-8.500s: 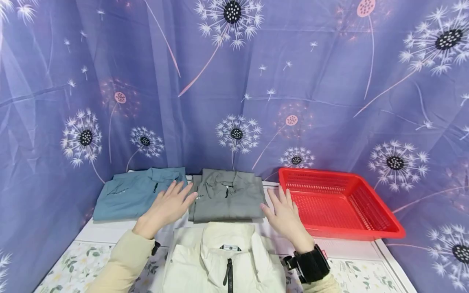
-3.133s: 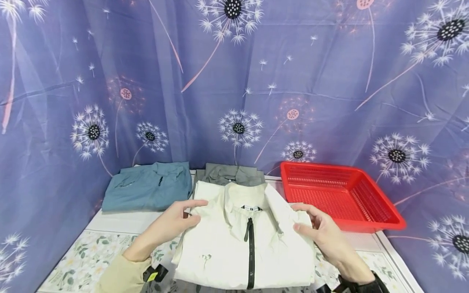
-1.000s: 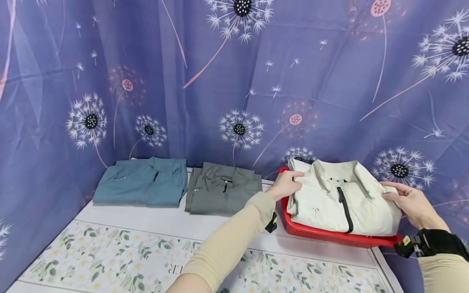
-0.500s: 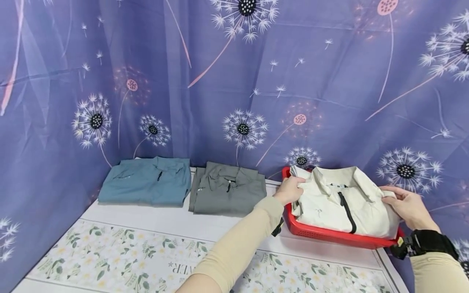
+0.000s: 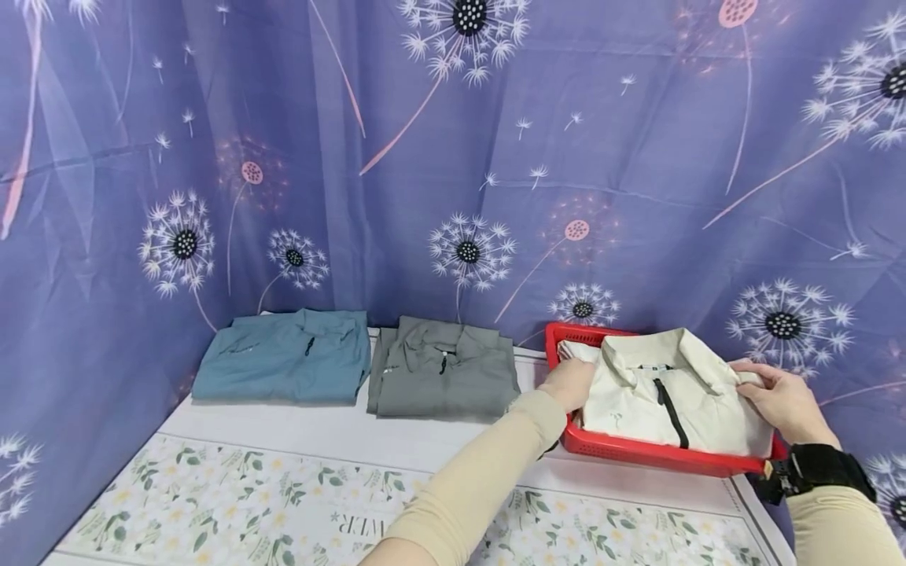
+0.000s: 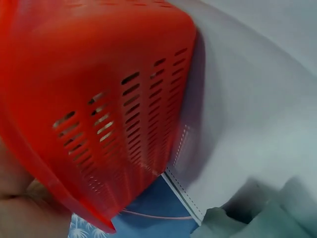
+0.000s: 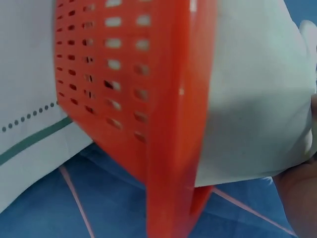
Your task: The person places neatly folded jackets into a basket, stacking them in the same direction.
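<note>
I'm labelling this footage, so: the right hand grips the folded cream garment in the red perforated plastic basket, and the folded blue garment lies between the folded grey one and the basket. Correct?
The order is wrong: the head view shows the folded grey garment between the folded blue garment and the red perforated plastic basket. The right hand does grip the folded cream garment there.

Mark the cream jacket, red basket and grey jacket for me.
Cream jacket (image 5: 646, 410): head view, front panel, just left of the zip.
Red basket (image 5: 637, 451): head view, near side wall.
Grey jacket (image 5: 446, 391): head view, folded front, below the zip pull.
</note>
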Demonstrator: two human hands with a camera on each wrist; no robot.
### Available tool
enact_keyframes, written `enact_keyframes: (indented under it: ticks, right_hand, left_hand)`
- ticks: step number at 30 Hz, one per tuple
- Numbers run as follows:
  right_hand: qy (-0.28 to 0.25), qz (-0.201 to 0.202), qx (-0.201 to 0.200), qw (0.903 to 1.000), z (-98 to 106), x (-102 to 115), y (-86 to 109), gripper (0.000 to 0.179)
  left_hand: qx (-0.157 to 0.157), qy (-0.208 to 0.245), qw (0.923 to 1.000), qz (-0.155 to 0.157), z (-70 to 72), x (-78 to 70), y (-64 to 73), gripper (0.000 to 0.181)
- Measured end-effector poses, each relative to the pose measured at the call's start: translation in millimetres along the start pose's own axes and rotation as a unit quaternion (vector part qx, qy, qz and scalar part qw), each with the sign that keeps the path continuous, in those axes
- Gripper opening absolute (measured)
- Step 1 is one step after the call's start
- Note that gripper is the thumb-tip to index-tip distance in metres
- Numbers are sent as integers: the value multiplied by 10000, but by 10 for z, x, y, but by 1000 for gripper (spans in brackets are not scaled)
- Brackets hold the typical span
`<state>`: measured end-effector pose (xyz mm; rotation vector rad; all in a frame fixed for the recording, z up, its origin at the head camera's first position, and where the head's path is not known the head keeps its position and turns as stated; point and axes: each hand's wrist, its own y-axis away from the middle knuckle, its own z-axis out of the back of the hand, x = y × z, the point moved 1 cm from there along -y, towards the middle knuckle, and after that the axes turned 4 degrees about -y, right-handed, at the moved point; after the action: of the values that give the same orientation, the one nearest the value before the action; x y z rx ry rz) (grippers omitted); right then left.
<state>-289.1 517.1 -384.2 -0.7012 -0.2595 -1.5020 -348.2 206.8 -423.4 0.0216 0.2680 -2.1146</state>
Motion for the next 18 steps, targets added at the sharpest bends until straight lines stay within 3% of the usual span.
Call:
enact_keyframes:
  ticks: [9, 18]
  right_hand:
    - [726, 243, 89, 9970, -186, -34, -20, 32]
    - [1117, 293, 558, 9917, -299, -39, -115, 26]
  left_hand:
    - [317, -1061, 9938, 100, -65, -108, 49, 18]
    - [224, -1423, 9894, 173, -111, -115, 46, 22]
